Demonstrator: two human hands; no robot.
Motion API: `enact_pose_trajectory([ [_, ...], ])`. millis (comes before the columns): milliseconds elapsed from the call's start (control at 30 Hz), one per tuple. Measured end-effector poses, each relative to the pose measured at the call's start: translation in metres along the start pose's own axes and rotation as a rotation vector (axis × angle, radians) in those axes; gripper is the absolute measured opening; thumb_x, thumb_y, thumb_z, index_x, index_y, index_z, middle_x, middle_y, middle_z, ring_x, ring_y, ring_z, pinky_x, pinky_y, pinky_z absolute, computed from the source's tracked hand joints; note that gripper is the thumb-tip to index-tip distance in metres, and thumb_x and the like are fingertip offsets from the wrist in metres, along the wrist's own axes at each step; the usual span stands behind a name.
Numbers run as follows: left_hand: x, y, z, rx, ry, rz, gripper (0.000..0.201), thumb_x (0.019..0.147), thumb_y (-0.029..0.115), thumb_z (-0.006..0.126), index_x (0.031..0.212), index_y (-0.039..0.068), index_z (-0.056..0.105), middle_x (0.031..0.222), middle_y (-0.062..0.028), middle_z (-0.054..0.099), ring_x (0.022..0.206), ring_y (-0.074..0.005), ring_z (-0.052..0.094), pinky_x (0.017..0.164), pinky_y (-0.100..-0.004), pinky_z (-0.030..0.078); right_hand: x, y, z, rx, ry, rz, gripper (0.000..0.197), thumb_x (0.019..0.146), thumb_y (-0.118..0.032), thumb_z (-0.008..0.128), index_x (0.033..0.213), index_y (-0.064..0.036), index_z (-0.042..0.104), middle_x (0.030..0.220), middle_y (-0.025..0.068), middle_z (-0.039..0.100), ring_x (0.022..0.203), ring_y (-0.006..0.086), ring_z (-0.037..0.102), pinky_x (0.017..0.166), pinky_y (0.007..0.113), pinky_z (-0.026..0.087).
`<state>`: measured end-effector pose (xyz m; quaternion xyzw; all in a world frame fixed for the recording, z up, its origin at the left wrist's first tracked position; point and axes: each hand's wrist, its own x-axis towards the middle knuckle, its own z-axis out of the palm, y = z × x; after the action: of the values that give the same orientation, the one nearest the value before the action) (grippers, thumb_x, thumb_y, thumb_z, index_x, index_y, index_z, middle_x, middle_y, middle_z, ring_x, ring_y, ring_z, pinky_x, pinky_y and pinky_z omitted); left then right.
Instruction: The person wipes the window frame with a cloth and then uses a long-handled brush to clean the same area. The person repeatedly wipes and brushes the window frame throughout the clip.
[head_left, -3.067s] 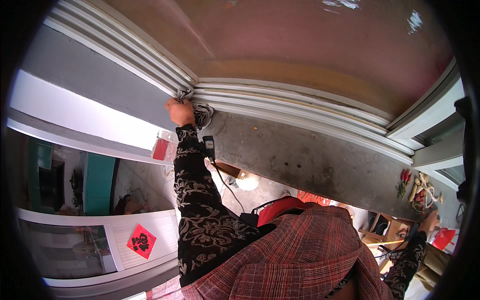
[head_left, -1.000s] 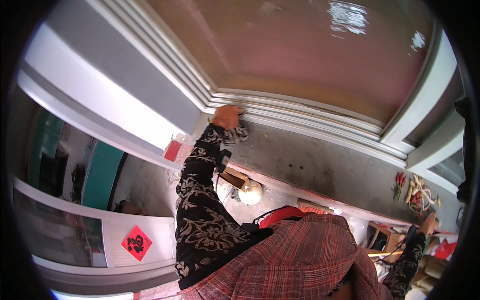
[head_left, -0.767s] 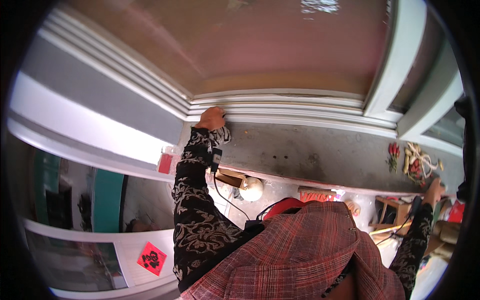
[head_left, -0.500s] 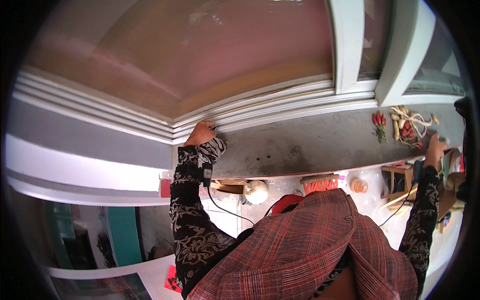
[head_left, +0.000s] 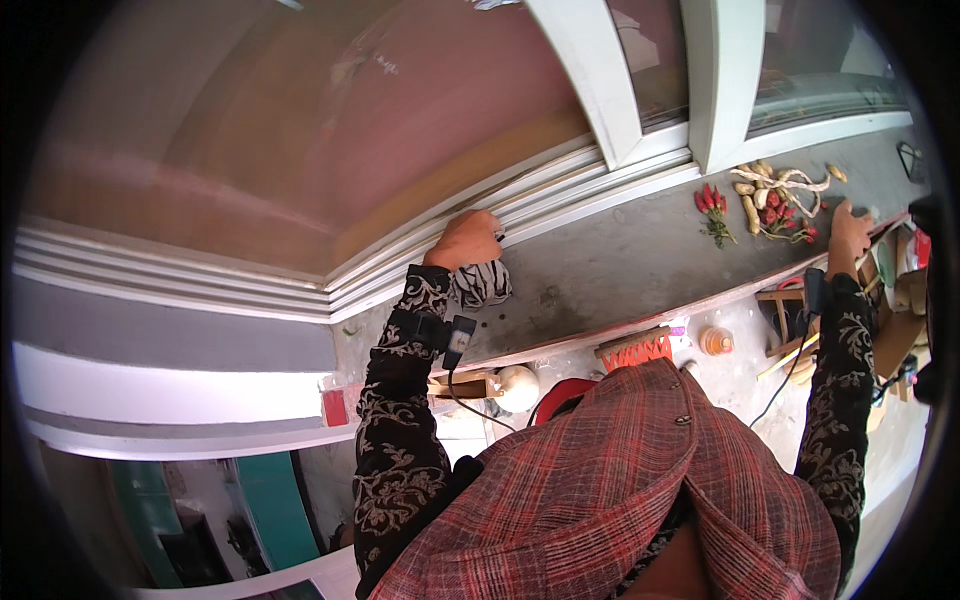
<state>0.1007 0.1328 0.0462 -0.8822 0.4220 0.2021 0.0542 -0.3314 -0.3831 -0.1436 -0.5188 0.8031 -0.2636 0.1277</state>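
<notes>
My left hand (head_left: 467,240) is closed on a black-and-white striped cloth (head_left: 483,286), which hangs below the fingers onto the grey sill. The hand sits on the white window track (head_left: 560,190), its fingertips partly hidden from view. Far to the right, my right hand (head_left: 850,235) rests on the sill by its front edge, fingers stretched out and apart, with nothing visible in them. Just left of it lies a hanging ornament of peanut shapes and red pieces on a pale cord (head_left: 775,198). A bunch of red chillies with green stems (head_left: 714,213) lies beside that.
The grey sill (head_left: 600,255) runs along the sliding window (head_left: 400,130). Below its edge are a red basket (head_left: 637,350), a round pale object (head_left: 517,388), an orange jar (head_left: 716,341) and cardboard boxes (head_left: 900,340). Black cables hang by both forearms.
My left hand has slid rightward along the track with the striped cloth, away from the window corner. My right hand remains near the sill's edge; the view has turned somewhat.
</notes>
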Motion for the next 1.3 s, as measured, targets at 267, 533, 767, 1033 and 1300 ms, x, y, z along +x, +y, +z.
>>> enact_pose_trajectory([
  [267, 0.035, 0.075, -0.002, 0.060, 0.048, 0.138, 0.025, 0.064, 0.007, 0.057, 0.085, -0.001, 0.069, 0.092, -0.0267, 0.065, 0.095, -0.0430, 0.062, 0.083, -0.0460, 0.050, -0.028, -0.010, -0.012, 0.073, 0.023, 0.030, 0.077, 0.081, -0.052, 0.053, 0.147, -0.0166, 0.035, 0.137, 0.0351, 0.040, 0.127, 0.0471, 0.043, 0.105, 0.052, 0.036],
  [533, 0.060, 0.135, -0.008, 0.035, 0.068, 0.189, 0.021, 0.064, 0.009, 0.058, 0.081, 0.000, 0.068, 0.090, -0.0261, 0.066, 0.090, -0.0435, 0.063, 0.080, -0.0473, 0.050, -0.047, -0.019, -0.022, 0.165, 0.034, 0.077, 0.075, 0.081, -0.050, 0.055, 0.147, -0.0204, 0.034, 0.136, 0.0323, 0.041, 0.124, 0.0482, 0.044, 0.104, 0.052, 0.037],
  [767, 0.089, 0.204, 0.007, 0.000, 0.278, 0.343, 0.020, 0.064, 0.011, 0.060, 0.079, 0.001, 0.066, 0.086, -0.0246, 0.067, 0.084, -0.0427, 0.064, 0.077, -0.0465, 0.051, -0.055, -0.023, -0.028, 0.171, 0.019, 0.102, 0.074, 0.081, -0.047, 0.059, 0.146, -0.0234, 0.034, 0.136, 0.0284, 0.041, 0.120, 0.0477, 0.047, 0.100, 0.052, 0.042],
  [1033, 0.109, 0.251, 0.012, -0.209, 0.359, 0.427, 0.033, 0.068, 0.017, 0.061, 0.098, 0.005, 0.066, 0.096, -0.0204, 0.068, 0.091, -0.0409, 0.064, 0.082, -0.0474, 0.050, -0.064, -0.027, -0.034, 0.158, 0.018, 0.106, 0.071, 0.082, -0.043, 0.058, 0.146, -0.0222, 0.033, 0.134, 0.0272, 0.041, 0.118, 0.0461, 0.048, 0.097, 0.052, 0.044],
  [1300, 0.115, 0.237, -0.025, -0.069, -0.086, 0.413, 0.055, 0.074, 0.011, 0.056, 0.128, 0.005, 0.058, 0.122, -0.0256, 0.060, 0.115, -0.0365, 0.057, 0.098, -0.0379, 0.045, -0.068, -0.027, -0.039, 0.186, -0.011, 0.113, 0.072, 0.083, -0.041, 0.058, 0.147, -0.0218, 0.031, 0.137, 0.0263, 0.038, 0.121, 0.0448, 0.044, 0.099, 0.050, 0.042],
])
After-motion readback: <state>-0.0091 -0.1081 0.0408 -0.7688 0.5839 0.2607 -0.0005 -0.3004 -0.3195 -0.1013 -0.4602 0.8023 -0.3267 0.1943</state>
